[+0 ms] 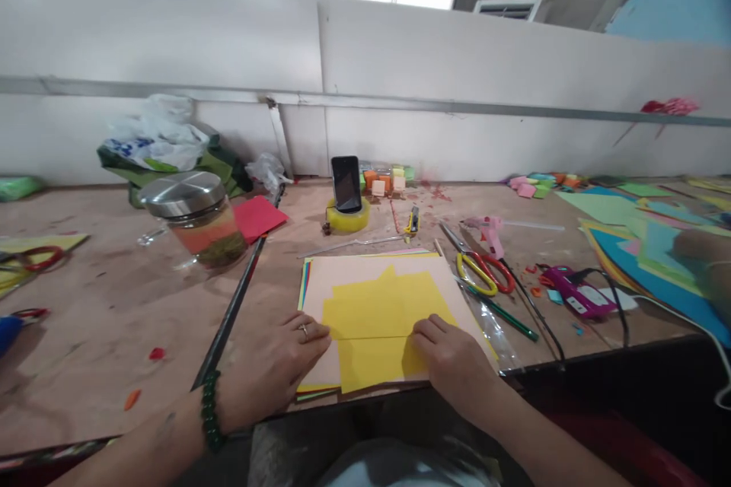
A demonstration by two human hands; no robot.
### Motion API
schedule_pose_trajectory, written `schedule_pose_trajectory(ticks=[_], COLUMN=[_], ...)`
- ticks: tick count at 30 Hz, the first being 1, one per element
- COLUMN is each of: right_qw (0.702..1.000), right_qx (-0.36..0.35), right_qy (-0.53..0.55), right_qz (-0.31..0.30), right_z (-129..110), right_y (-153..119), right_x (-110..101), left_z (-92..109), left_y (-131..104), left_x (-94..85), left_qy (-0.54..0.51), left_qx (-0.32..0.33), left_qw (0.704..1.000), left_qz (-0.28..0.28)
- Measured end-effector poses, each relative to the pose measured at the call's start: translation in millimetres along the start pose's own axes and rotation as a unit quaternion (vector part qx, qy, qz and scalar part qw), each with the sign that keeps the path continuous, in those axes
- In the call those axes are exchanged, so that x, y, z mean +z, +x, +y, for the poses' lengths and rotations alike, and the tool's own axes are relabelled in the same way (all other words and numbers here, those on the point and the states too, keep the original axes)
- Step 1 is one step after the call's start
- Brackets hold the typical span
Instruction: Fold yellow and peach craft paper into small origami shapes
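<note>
Yellow paper [371, 312] lies over a pale pink sheet [320, 274] on a stack of coloured sheets near the table's front edge. A horizontal line, a fold or edge, crosses the yellow paper. My left hand [294, 354], with a ring and a green bead bracelet, rests at the yellow paper's left side, fingers bent and close together. At its right side, my right hand [451, 354] has curled fingers touching the paper. The fingertips of both hands are partly hidden, so whether they pinch the paper is unclear.
Scissors [485, 274], a green pen [502, 316] and a pink glue gun [491, 234] lie right of the stack. Behind it, a phone [346, 184] leans on a tape roll [348, 219]. A glass jar [199, 224] stands left. Another person's hand [705, 251] is at far right.
</note>
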State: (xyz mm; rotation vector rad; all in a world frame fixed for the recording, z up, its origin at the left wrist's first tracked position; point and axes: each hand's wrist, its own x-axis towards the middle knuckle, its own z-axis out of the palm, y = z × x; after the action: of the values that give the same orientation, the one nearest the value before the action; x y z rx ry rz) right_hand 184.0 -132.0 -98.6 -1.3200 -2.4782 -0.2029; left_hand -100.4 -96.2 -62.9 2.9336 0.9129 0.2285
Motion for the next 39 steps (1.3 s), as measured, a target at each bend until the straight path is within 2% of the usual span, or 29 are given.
schedule_pose_trajectory(ticks=[2, 4, 6, 8, 11, 16, 18, 20, 22, 24, 25, 26, 28, 31, 35, 39], right_qw=[1.000, 0.999, 0.996, 0.993, 0.993, 0.991, 0.989, 0.982, 0.952, 0.922, 0.914, 0.911, 0.916, 0.929, 0.926, 0.911], right_qx=[-0.002, -0.035, -0.071, -0.077, -0.031, 0.077, 0.122, 0.186, 0.292, 0.360, 0.376, 0.383, 0.374, 0.353, 0.376, 0.373], right_qy=[0.003, 0.011, 0.021, 0.023, 0.006, 0.003, 0.015, -0.009, -0.088, -0.140, -0.149, -0.152, -0.141, -0.102, -0.006, 0.135], right_qz=[0.001, -0.003, -0.038, -0.082, -0.114, -0.112, -0.087, -0.017, 0.037, 0.022, 0.010, -0.008, -0.035, -0.036, 0.036, 0.116], right_z=[-4.3, -12.4, -20.5, -24.5, -21.0, 1.9, 19.1, 41.0, 63.3, 81.3, 87.9, 92.9, 99.6, 106.5, 107.8, 87.7], right_y=[8.2, 18.5, 26.9, 29.4, 19.3, -12.9, -24.9, -35.9, -45.3, -51.8, -53.9, -55.3, -57.2, -63.9, -81.8, -84.0], right_x=[-4.8, -7.1, -6.3, -3.4, -0.6, -9.3, -16.4, -23.3, -28.0, -29.2, -28.6, -27.6, -25.4, -25.7, -36.3, -47.6], left_z=[5.0, 13.1, 22.2, 29.0, 30.0, 19.2, 17.1, 15.8, 13.2, 8.5, 5.6, 2.9, -0.9, -2.0, -2.3, -4.8], left_y=[8.7, 21.2, 33.9, 42.2, 40.3, 16.7, 12.8, 16.3, 27.0, 42.6, 51.2, 59.8, 75.0, 88.7, 90.9, 87.7], left_x=[-6.6, -11.4, -12.2, -8.9, 0.4, 9.7, 8.2, 4.7, 1.3, -0.4, -0.4, 0.0, 1.4, 3.2, 5.7, 8.8], left_qy=[0.014, 0.035, 0.051, 0.065, 0.096, 0.090, 0.066, 0.028, -0.009, -0.022, -0.024, -0.025, -0.025, -0.037, -0.114, -0.160], left_qx=[-0.006, -0.011, -0.012, -0.006, 0.003, -0.004, -0.013, -0.024, -0.038, -0.050, -0.056, -0.062, -0.083, -0.140, -0.213, -0.254], left_qw=[1.000, 0.999, 0.997, 0.994, 0.990, 0.993, 0.996, 0.998, 0.999, 0.998, 0.998, 0.997, 0.996, 0.988, 0.968, 0.953], left_qz=[-0.022, -0.040, -0.055, -0.082, -0.100, -0.070, -0.059, -0.050, -0.029, 0.022, 0.027, 0.029, -0.001, -0.053, -0.062, -0.049])
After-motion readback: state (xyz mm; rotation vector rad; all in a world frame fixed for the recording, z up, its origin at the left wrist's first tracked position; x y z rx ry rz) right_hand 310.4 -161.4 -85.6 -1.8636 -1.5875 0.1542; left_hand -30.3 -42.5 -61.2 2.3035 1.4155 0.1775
